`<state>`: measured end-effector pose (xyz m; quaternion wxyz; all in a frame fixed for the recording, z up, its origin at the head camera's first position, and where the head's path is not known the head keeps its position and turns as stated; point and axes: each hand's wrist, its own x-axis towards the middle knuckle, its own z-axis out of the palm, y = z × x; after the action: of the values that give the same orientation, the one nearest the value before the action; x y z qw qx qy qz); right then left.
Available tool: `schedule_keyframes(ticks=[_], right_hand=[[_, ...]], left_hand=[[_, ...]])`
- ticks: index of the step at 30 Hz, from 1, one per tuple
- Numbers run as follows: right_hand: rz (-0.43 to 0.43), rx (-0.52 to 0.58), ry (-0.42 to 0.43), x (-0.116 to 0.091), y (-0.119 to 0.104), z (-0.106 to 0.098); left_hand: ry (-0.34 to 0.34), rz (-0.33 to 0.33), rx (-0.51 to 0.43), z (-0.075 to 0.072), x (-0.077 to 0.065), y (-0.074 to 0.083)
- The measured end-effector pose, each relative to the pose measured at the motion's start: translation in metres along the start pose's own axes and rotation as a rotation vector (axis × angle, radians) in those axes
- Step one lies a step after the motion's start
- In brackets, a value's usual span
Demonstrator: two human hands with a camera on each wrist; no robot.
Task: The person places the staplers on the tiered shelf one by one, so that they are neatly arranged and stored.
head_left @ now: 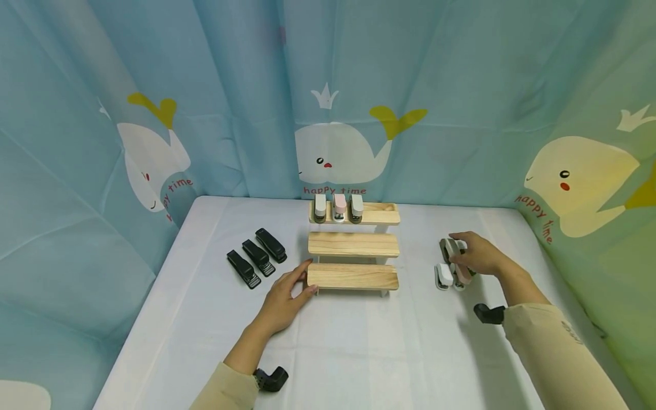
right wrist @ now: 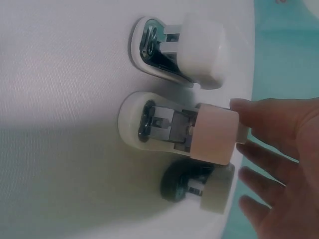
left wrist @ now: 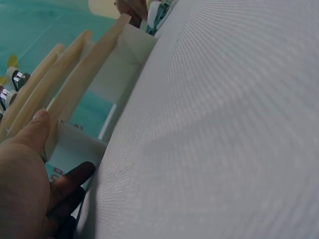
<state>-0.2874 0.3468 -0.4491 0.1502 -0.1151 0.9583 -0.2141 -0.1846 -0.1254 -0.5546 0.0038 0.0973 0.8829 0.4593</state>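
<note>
My left hand point(head_left: 283, 300) holds the left end of the lowest step of a three-step wooden display rack point(head_left: 352, 277), with the thumb at the front edge. In the left wrist view, the thumb lies against the wood and the other fingers are by the white side support point(left wrist: 75, 144). At the right, my right hand point(head_left: 478, 254) pinches a grey mini stapler point(head_left: 452, 249) between thumb and fingers. Just in front of it stand a white stapler point(right wrist: 202, 52), a pink-topped stapler point(right wrist: 215, 133) and a dark-based one point(right wrist: 217, 189). The pink one mostly hides the grey stapler in the right wrist view.
Three small staplers stand on the top step: a pale one point(head_left: 320, 208), a pink one point(head_left: 339, 207) and another pale one point(head_left: 356, 208). Three black staplers point(head_left: 258, 258) lie slanted left of the rack. Whale-print curtains point(head_left: 246, 114) surround the white table point(head_left: 353, 353).
</note>
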Motion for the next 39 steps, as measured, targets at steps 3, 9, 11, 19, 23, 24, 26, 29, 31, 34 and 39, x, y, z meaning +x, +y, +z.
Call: schedule_keyframes(ticks=[3, 9, 11, 19, 23, 24, 26, 29, 31, 34, 39], right_hand=[[0.009, 0.004, -0.003, 0.001, 0.001, 0.0], [0.035, 0.007, -0.003, 0.003, 0.005, 0.003], [0.036, 0.005, 0.0, 0.004, 0.007, 0.004], [0.044, -0.002, -0.007, 0.009, 0.014, 0.01], [0.044, 0.002, -0.008, 0.01, 0.017, 0.011], [0.044, 0.003, -0.008, 0.011, 0.017, 0.012], [0.044, 0.003, -0.006, 0.011, 0.017, 0.012], [0.04, 0.002, -0.002, 0.012, 0.016, 0.012], [0.037, -0.004, 0.002, 0.012, 0.015, 0.012], [0.034, -0.016, 0.008, 0.012, 0.015, 0.012], [0.036, -0.022, 0.016, 0.01, 0.015, 0.013]], left_hand=[[-0.001, 0.001, -0.003, 0.0, 0.0, 0.001], [0.005, 0.011, -0.007, 0.0, -0.001, 0.002], [0.005, 0.013, -0.005, 0.0, -0.001, 0.001], [0.013, 0.04, -0.006, -0.002, -0.002, 0.003], [0.01, 0.031, -0.012, -0.002, -0.002, 0.004], [0.008, 0.025, -0.011, -0.002, -0.002, 0.003], [0.004, 0.012, -0.011, -0.002, -0.002, 0.003], [0.002, 0.008, -0.015, -0.002, -0.002, 0.002], [0.002, 0.006, -0.017, -0.002, -0.002, 0.002], [0.003, 0.005, -0.016, -0.002, -0.002, 0.002], [0.005, 0.011, -0.021, -0.002, -0.003, 0.003]])
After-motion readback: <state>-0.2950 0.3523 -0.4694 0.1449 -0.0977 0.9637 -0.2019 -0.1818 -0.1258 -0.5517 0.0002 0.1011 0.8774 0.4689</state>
